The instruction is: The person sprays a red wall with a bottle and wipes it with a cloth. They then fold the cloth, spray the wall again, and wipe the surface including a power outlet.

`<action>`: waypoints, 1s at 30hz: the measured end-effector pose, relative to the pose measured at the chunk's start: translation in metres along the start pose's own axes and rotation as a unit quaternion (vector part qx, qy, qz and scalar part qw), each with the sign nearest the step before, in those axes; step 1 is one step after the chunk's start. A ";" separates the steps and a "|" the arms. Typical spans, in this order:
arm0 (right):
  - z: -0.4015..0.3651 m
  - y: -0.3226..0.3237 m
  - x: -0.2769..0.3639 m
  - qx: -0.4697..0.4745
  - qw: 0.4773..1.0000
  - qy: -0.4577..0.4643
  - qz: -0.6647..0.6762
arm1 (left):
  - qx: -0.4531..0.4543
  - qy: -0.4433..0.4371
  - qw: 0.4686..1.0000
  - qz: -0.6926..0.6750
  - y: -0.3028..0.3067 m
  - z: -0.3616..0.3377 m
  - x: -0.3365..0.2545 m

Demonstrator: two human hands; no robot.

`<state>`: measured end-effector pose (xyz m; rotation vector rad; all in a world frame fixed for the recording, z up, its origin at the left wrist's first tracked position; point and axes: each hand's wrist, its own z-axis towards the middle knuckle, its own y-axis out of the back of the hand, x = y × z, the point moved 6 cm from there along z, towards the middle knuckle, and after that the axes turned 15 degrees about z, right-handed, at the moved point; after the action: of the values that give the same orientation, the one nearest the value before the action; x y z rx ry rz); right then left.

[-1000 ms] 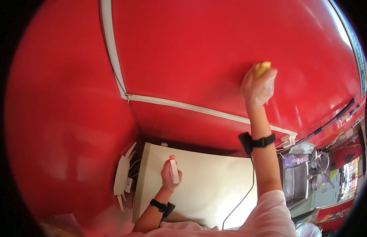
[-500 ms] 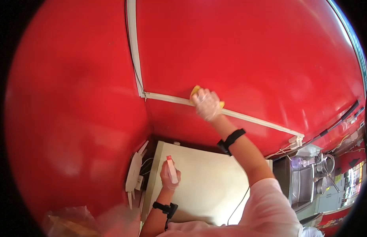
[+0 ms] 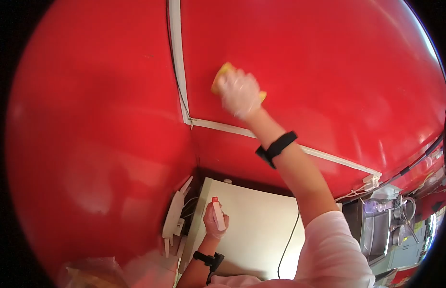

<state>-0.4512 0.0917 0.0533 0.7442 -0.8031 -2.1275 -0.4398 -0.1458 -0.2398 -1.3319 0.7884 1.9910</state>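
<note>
**Me:** The right hand [image 3: 239,93], in a thin clear glove, is pressed against the red wall [image 3: 338,67], and its fingers are closed around a yellow sponge [image 3: 222,73]. The left hand [image 3: 213,226] is low. It is wrapped around a small spray bottle [image 3: 218,216] with a red top and holds it upright over the pale cabinet top [image 3: 261,230].

**Colleague:** Where exactly is the sponge?

**Me:** It is just to the right of the vertical white strip [image 3: 178,57], and above the second strip [image 3: 218,127] that runs to the right from the corner. It touches the wall. I can see its yellow edge on both sides of the hand.

**Colleague:** Which step is this, do you think?

**Me:** I judge it is the wiping of the upper panel, near the corner where the strips meet. The bottle is far below and not aimed at that place, so spraying is not the step in hand.

**Colleague:** And the next move?

**Me:** In my opinion it calls for even pressure and some care beside the strip, because the sponge edge could catch on it. The arm is stretched high, so the reach is limited. If the bottle is used, the white router [image 3: 174,218] on the left wall, just beside the cabinet, should stay dry.
</note>
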 end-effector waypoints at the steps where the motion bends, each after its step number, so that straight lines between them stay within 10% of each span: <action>1: -0.013 -0.027 0.012 0.030 0.999 0.029 0.025 | -0.002 0.058 0.997 -0.051 -0.002 -0.003 0.012; 4: -0.069 -0.073 0.038 0.027 0.993 0.110 0.041 | 0.006 0.115 0.992 -0.043 0.000 -0.003 0.041; 6: -0.081 -0.065 0.023 0.047 0.990 0.107 0.077 | 0.002 -0.001 1.000 0.031 0.006 0.002 0.002; 10: -0.065 0.013 -0.030 0.218 0.975 -0.040 0.000 | 0.006 -0.035 0.994 0.106 0.005 0.003 0.007; 15: 0.014 0.139 -0.079 -0.217 0.965 -0.126 -0.081 | -0.007 -0.087 0.991 0.102 0.005 0.004 -0.009; 19: 0.064 0.129 -0.061 -0.324 0.932 -0.152 -0.057 | 0.005 -0.013 1.000 0.026 0.006 -0.002 0.014; 22: 0.089 0.101 -0.028 -0.179 0.976 -0.126 0.020 | 0.024 -0.003 1.000 -0.008 0.005 0.003 0.005; 24: 0.089 0.076 -0.003 -0.136 0.987 -0.057 0.065 | 0.019 0.301 0.916 -0.264 -0.002 -0.006 0.034; 25: 0.088 0.065 0.008 -0.084 0.991 -0.038 0.098 | 0.035 0.298 0.916 -0.265 -0.006 -0.007 0.026; 27: 0.072 0.019 0.027 -0.121 0.984 0.052 0.122 | 0.001 0.010 1.000 -0.008 0.007 0.006 -0.016; 30: 0.032 -0.004 0.034 -0.144 0.974 0.133 0.113 | -0.039 -0.088 0.993 0.072 0.013 0.006 0.003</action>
<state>-0.4943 0.0773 0.0620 0.7264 -0.4039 -1.8388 -0.4543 -0.1489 -0.2392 -1.1506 0.7485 2.2385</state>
